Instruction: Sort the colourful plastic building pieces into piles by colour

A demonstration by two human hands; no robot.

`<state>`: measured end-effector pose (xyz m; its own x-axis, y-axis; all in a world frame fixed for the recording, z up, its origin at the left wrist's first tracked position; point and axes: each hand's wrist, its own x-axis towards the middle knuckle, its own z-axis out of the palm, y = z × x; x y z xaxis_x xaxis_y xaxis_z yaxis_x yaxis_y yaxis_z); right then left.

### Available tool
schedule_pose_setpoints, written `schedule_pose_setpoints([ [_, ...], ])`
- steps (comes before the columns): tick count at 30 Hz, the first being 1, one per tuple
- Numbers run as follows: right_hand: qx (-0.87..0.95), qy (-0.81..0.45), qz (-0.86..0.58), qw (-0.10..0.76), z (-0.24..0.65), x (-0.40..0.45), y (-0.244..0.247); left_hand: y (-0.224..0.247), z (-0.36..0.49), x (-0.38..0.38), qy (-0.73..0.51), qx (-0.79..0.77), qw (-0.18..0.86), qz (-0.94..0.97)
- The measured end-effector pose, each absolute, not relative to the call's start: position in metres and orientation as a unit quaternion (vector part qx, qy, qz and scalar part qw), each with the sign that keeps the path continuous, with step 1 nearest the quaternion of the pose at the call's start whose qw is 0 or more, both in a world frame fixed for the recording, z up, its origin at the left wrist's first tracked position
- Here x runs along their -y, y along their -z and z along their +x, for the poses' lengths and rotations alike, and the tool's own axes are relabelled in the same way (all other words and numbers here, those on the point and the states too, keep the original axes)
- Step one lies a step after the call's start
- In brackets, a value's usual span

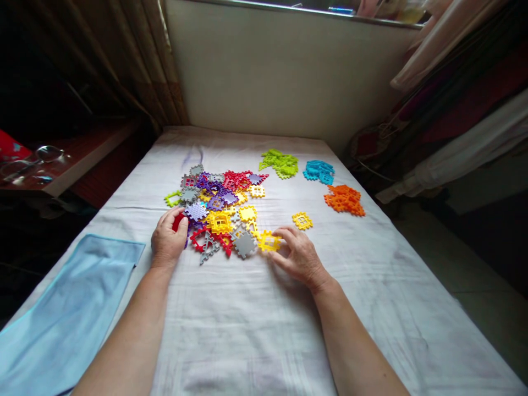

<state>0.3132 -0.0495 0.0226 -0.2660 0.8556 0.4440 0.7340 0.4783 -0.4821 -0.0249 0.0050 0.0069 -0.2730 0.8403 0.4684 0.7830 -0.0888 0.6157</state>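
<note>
A mixed pile of toothed plastic building pieces (214, 190) in red, purple, grey and yellow lies on the cloth-covered table. My left hand (168, 237) rests at the pile's left edge, fingers curled around a red building piece (179, 221) that is mostly hidden. At the pile's right edge, my right hand (300, 256) has its thumb and fingers on a yellow window-frame building piece (269, 241). A grey square piece (244, 243) lies just left of that one. Another yellow window-frame piece (302, 220) sits apart, beyond my right hand.
Single-colour heaps stand at the far right: green pieces (279, 164), blue pieces (319, 171) and orange pieces (345, 199). A light blue cloth (78, 308) covers the table's left front. Glasses (49, 153) lie on a wooden shelf at left. Hanging clothes (466, 132) are at right.
</note>
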Motion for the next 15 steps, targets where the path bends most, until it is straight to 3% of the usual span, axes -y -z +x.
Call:
schedule_pose_setpoints([
  [5,0.675,-0.008,-0.645,0.357,0.333,0.039,-0.012,-0.006,-0.025,-0.005,-0.426,-0.669,0.037,0.608],
  [9,0.561,0.030,-0.764,0.318,0.344,0.030,-0.006,-0.006,-0.024,-0.004,-0.423,-0.670,0.037,0.609],
  [15,0.528,0.019,-0.810,0.254,0.341,0.027,-0.008,-0.005,-0.025,-0.005,-0.421,-0.671,0.033,0.609],
])
